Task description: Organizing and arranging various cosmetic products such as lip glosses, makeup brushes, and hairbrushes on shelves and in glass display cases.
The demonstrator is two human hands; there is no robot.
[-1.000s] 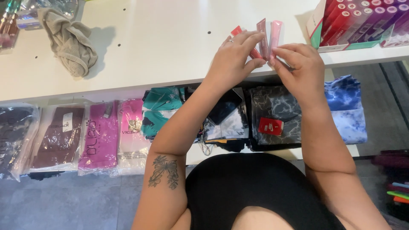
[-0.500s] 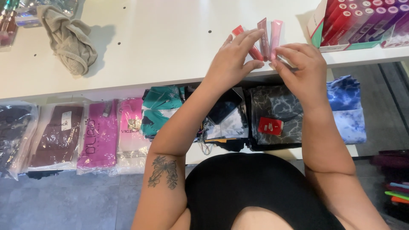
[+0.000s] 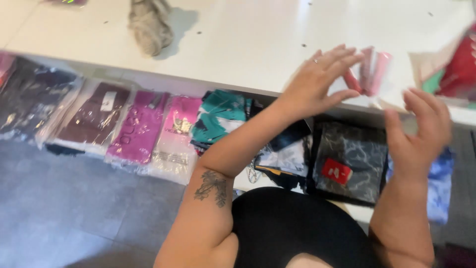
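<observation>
My left hand (image 3: 317,82) reaches over the front edge of the white table (image 3: 248,44), with a red tube pinched between its fingertips and thumb. Two pale pink tubes (image 3: 373,73) stand upright right beside it; the picture is blurred, so I cannot tell whether the fingers touch those too. My right hand (image 3: 420,130) hovers lower and to the right, a short way from the tubes, fingers spread and holding nothing.
A crumpled grey cloth (image 3: 148,25) lies at the table's far left. Red boxes (image 3: 461,64) stand at the right edge. Under the table, a shelf holds several bagged garments: purple (image 3: 136,126), teal (image 3: 218,116) and dark marbled (image 3: 347,154). Grey floor (image 3: 74,208) lies to the left.
My right hand has let go of the tubes and dropped down to the right, now open. The left hand stays at the tubes. The view has swung left.
</observation>
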